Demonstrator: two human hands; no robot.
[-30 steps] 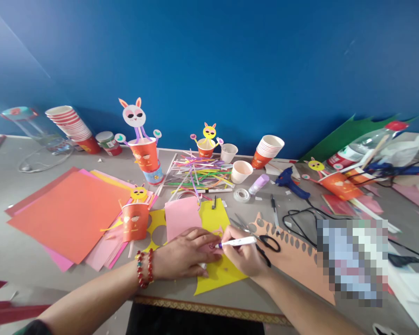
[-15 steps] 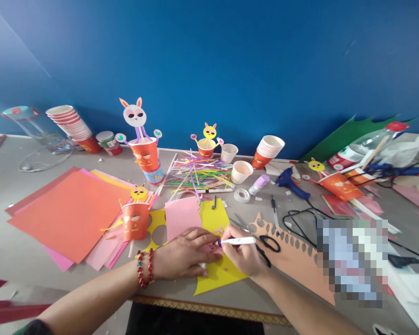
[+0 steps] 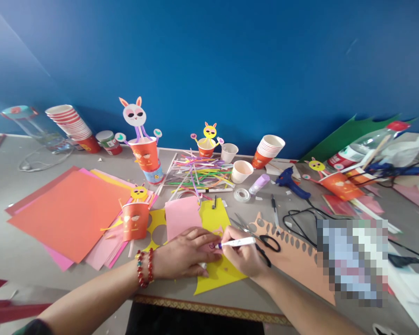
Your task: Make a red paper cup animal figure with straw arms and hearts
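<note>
My right hand [image 3: 242,253] grips a white marker [image 3: 240,241] with a purple tip. The tip touches a small pink paper piece [image 3: 214,250], which carries a small purple outline. Pressing that piece down is my left hand [image 3: 185,253], laid flat with its fingers stretched; a red bead bracelet is on its wrist. Beneath both hands lies a yellow sheet [image 3: 218,281]. A pink sheet [image 3: 183,216] lies just beyond my left fingers. Scissors [image 3: 269,243] with black handles rest beside my right hand, partly hidden by it.
An orange paper cup [image 3: 135,222] with a yellow rabbit figure stands left. Behind are a white rabbit figure [image 3: 134,115], paper strips [image 3: 199,172], a tape roll [image 3: 242,195] and a stack of cups [image 3: 268,151]. A blue glue gun [image 3: 293,183] with its cord lies right, near peach cut-out paper [image 3: 300,270].
The marker tip has shifted slightly toward me on the pink piece, and more of the purple outline shows. My left hand has stayed in place.
</note>
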